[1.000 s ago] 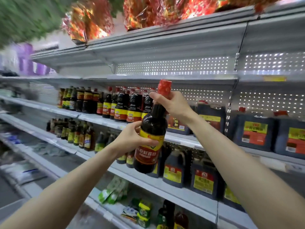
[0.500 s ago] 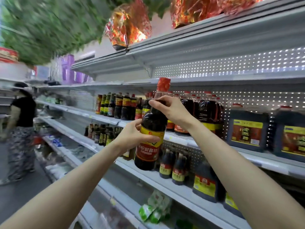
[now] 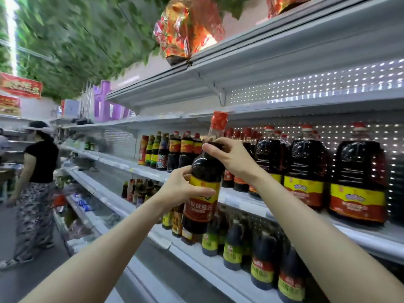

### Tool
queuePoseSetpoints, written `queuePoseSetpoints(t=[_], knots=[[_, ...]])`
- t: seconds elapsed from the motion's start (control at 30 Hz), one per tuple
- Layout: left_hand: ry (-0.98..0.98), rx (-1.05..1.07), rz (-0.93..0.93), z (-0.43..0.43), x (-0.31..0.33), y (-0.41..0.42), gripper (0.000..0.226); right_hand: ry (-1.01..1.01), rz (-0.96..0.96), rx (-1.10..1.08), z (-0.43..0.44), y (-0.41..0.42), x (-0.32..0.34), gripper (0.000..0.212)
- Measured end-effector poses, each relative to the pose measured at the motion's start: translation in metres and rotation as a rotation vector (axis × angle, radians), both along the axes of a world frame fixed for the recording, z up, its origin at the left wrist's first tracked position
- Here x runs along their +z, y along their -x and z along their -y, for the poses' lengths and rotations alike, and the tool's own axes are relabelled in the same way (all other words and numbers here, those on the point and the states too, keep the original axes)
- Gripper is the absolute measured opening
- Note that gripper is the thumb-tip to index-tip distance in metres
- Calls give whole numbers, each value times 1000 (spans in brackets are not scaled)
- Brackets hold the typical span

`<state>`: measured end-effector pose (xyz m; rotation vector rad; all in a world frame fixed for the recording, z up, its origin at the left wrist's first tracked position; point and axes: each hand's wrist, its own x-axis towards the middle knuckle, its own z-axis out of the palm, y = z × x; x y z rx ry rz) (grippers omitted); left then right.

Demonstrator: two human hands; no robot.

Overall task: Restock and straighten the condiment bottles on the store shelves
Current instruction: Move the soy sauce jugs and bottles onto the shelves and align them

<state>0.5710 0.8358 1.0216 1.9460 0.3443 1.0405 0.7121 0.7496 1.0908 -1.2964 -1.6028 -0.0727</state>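
White shelving (image 3: 273,62) under leafy ceiling (image 3: 65,40)

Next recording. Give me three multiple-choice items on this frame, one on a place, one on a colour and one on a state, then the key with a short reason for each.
1. Where does the right hand grip the bottle?
A. At the neck, just below the cap
B. Under the base
C. On the top of the cap

2. What colour is the bottle's cap?
A. Green
B. Red
C. White

3. What state is the bottle in?
A. Standing on a shelf, untouched
B. Lying on its side on the floor
C. Held up in the air by both hands

Key:
1 A: the right hand's fingers curl round the narrow neck, and the cap shows above them.
2 B: the cap's wrap is plainly red.
3 C: the left hand grips the label and the right hand grips the neck, and the base rests on nothing.
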Motion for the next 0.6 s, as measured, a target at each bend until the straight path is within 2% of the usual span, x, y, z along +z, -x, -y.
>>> queuePoseSetpoints(t=[0.07, 0.23, 0.4, 0.6], knots=[[-21, 2, -7, -34, 6, -13, 49, -19, -23, 5, -31, -12, 4, 29], [-24, 5, -27, -103, 13, -42, 49, -13, -16, -19, -99, -41, 10, 40], [-30, -52, 4, -153, 19, -65, 46, 0, -60, -39, -145, -57, 15, 19], [-56, -140, 25, -227, 25, -93, 45, -21, -54, -161, -200, -69, 20, 32]])
